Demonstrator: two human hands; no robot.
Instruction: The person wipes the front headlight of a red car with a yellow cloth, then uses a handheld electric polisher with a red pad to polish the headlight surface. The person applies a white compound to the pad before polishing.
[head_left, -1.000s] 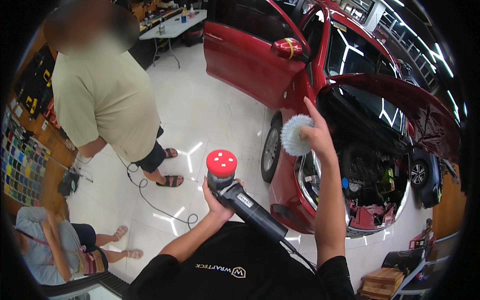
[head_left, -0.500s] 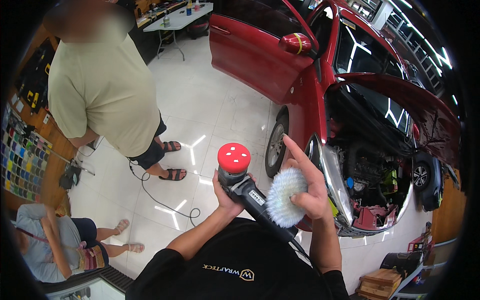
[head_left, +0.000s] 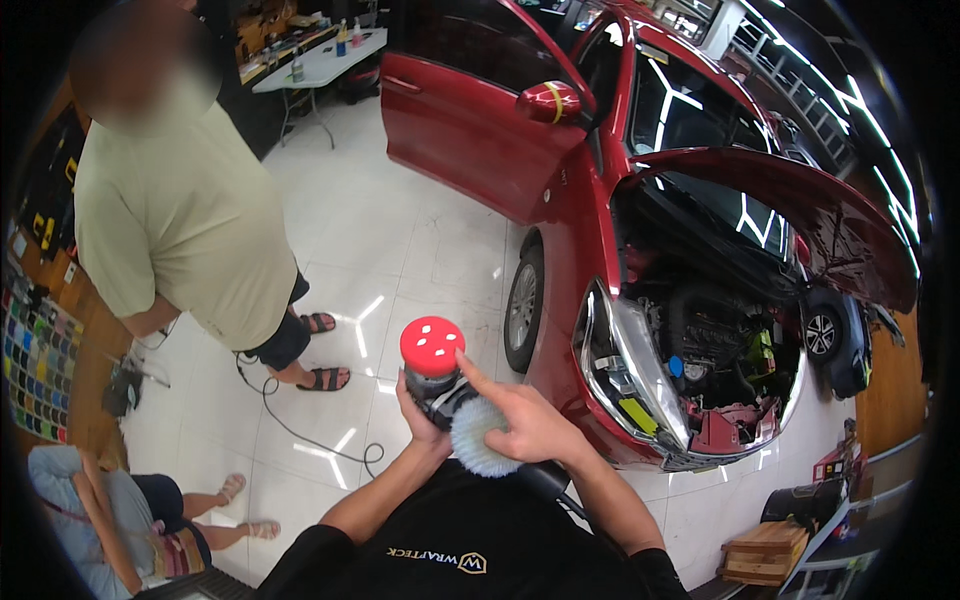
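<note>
My left hand (head_left: 424,424) is wrapped round the head of a black power polisher (head_left: 434,393), held upright in front of my chest. Facing up on it is a round red foam pad (head_left: 430,358) dotted with several white dabs. In my right hand (head_left: 535,425) a fluffy white wool pad (head_left: 482,448) is gripped between the thumb and the folded fingers. The right index finger is stretched out, its tip at the red pad's right edge. Behind the wool pad and my right hand most of the polisher's handle is hidden.
A red car (head_left: 570,330) with raised hood (head_left: 800,205) and open door (head_left: 480,120) stands ahead to the right. One person in a light shirt (head_left: 190,220) stands at left, another in grey (head_left: 100,510) lower left. A cable (head_left: 300,435) trails over the floor.
My right hand has swung left and down with the wool pad, bringing its index finger to the red pad. The view has shifted, so the car appears farther left.
</note>
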